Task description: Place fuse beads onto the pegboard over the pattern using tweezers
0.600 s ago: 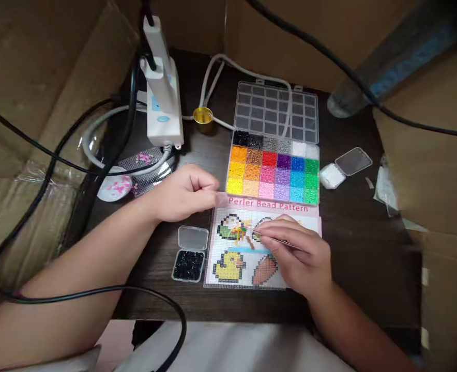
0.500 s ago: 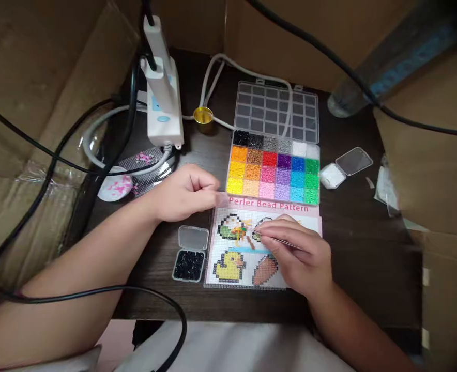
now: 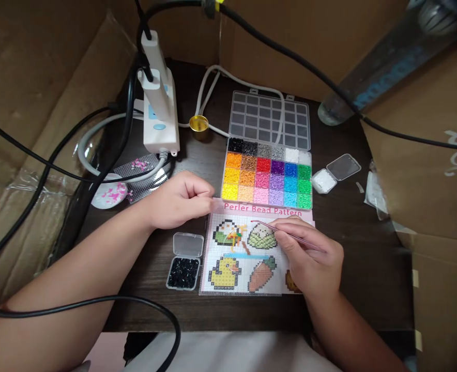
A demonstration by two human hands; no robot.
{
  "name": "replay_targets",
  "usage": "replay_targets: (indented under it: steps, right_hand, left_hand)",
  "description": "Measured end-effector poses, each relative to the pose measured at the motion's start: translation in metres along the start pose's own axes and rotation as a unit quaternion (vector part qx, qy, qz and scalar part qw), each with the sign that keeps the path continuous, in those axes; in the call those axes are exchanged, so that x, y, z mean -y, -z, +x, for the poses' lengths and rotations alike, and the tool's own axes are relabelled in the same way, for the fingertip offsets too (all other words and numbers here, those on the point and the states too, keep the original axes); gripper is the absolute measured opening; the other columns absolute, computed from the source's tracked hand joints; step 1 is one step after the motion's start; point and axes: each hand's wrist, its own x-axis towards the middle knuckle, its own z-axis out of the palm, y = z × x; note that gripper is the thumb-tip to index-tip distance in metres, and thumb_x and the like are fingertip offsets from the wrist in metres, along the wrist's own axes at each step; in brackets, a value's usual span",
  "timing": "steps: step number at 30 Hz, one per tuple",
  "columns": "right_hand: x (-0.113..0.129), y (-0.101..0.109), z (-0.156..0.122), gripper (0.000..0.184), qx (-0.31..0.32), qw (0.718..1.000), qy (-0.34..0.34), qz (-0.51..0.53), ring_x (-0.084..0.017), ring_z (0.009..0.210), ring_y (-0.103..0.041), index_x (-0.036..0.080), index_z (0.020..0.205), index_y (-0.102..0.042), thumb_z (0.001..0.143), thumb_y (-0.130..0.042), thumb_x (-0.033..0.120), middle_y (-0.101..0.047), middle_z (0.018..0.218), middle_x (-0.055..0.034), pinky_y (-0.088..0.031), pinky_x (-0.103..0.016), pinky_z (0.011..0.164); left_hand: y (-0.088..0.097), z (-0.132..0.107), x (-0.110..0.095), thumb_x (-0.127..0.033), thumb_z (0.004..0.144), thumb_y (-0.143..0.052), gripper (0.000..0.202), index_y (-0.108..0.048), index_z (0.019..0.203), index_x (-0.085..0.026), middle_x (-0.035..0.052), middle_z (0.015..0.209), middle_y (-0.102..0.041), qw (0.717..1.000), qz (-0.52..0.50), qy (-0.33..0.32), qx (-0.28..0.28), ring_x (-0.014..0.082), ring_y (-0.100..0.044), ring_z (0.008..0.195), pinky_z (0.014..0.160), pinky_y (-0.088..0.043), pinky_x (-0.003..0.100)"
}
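Note:
My right hand grips thin metal tweezers, whose tip hovers near the top of the pattern sheet, just below its pink title strip. The sheet shows pixel pictures of a duck, a carrot and two green shapes under a clear pegboard. My left hand rests as a loose fist at the sheet's upper left corner, thumb and finger pinching that corner. Behind the sheet stands an open bead organizer with many coloured compartments.
A small open box of black beads lies left of the sheet. A small box of white beads sits right of the organizer. A white power strip, cables, a gold cap and cardboard walls surround the dark table.
My right hand has shifted right and back, lifting the tweezers' tip from the sheet's centre to near its top edge. The camera has tilted slightly. The left hand stays put.

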Motion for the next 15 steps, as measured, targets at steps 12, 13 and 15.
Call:
replay_targets:
  steps: [12, 13, 15]
  right_hand:
    - [-0.0033, 0.0001, 0.0002, 0.028, 0.016, 0.999, 0.03, -0.041, -0.016, 0.083, -0.069, 0.021, 0.093, -0.074, 0.078, -0.067, -0.002, -0.073, 0.089, -0.0029, -0.056, -0.03, 0.073]
    - [-0.0028, 0.0006, 0.0004, 0.028, 0.017, 0.999, 0.029, -0.04, -0.016, 0.083, -0.068, 0.021, 0.093, -0.074, 0.078, -0.067, -0.002, -0.073, 0.089, -0.0031, -0.056, -0.031, 0.072]
    - [-0.0019, 0.0014, 0.0008, 0.028, 0.022, 0.999, 0.028, -0.035, -0.017, 0.082, -0.068, 0.021, 0.093, -0.074, 0.078, -0.066, -0.002, -0.072, 0.089, -0.0035, -0.056, -0.031, 0.071]
  left_hand:
    - [0.0033, -0.001, 0.0043, -0.026, 0.08, -0.057, 0.043, -0.03, 0.048, -0.021, -0.0062, 0.046, -0.027, 1.0, 0.01, 0.009, 0.006, 0.0066, -0.022, 0.045, 0.044, -0.017, 0.027]
    - [0.0031, -0.0011, 0.0037, -0.027, 0.08, -0.057, 0.043, -0.03, 0.047, -0.021, -0.0063, 0.046, -0.027, 1.0, 0.011, 0.007, 0.007, 0.0065, -0.022, 0.045, 0.044, -0.017, 0.027]
    - [0.0028, -0.0013, 0.0024, -0.028, 0.08, -0.058, 0.044, -0.029, 0.047, -0.021, -0.0067, 0.046, -0.026, 1.0, 0.011, 0.003, 0.012, 0.0063, -0.021, 0.045, 0.044, -0.017, 0.026]
